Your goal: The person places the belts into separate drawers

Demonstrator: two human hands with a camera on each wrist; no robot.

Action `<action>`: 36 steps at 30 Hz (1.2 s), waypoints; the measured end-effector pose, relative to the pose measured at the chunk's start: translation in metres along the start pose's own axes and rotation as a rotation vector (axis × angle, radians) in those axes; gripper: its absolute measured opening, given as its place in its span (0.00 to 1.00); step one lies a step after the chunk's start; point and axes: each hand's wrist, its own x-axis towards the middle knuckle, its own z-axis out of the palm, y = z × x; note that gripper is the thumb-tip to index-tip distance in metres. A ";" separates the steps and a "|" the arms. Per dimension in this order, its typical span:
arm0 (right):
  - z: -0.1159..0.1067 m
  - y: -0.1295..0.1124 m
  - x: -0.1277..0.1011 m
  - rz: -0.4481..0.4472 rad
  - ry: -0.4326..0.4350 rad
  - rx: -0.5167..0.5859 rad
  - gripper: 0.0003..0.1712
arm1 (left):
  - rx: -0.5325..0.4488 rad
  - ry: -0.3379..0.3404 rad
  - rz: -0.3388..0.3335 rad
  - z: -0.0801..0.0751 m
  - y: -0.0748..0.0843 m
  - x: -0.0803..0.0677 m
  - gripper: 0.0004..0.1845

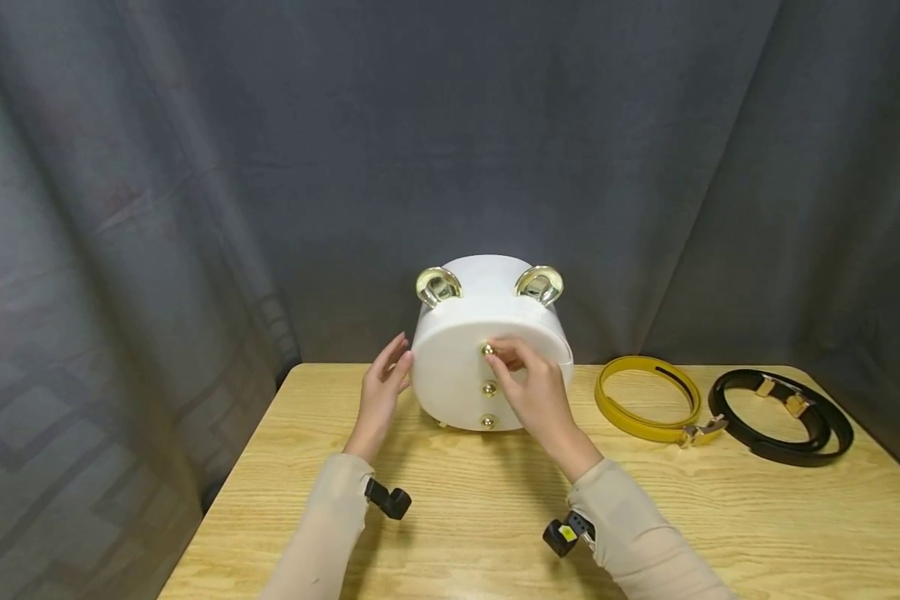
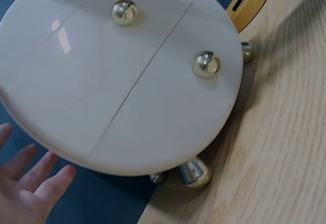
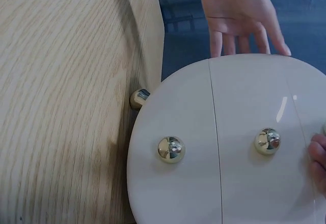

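Observation:
A white rounded drawer box (image 1: 450, 375) with gold ear shapes on top stands on small gold feet. Two seams cross its front in the wrist views, parting it into three drawers, each with a round gold knob. My right hand (image 1: 536, 396) pinches the top knob (image 1: 487, 349) between thumb and forefinger. Below it are the middle knob (image 3: 268, 141) and the bottom knob (image 3: 171, 149). At the box's left side is my left hand (image 1: 382, 387), fingers extended and fingertips right at the edge. The drawer fronts look flush with one another.
A coiled yellow belt (image 1: 637, 429) with a metal buckle lies right of the box. Farther right is a coiled black belt (image 1: 795, 454). Both lie on the wooden table (image 1: 450, 550), with a dark grey curtain (image 1: 495, 150) behind it.

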 end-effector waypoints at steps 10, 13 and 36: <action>0.000 0.001 0.000 -0.023 0.020 -0.018 0.11 | 0.026 -0.006 -0.021 -0.001 -0.005 0.000 0.25; 0.000 0.002 -0.001 -0.014 0.020 -0.013 0.12 | 0.018 -0.005 -0.044 -0.001 -0.004 0.000 0.25; 0.000 0.012 -0.044 0.229 0.018 0.097 0.16 | 0.152 -0.033 -0.044 -0.008 -0.001 0.000 0.25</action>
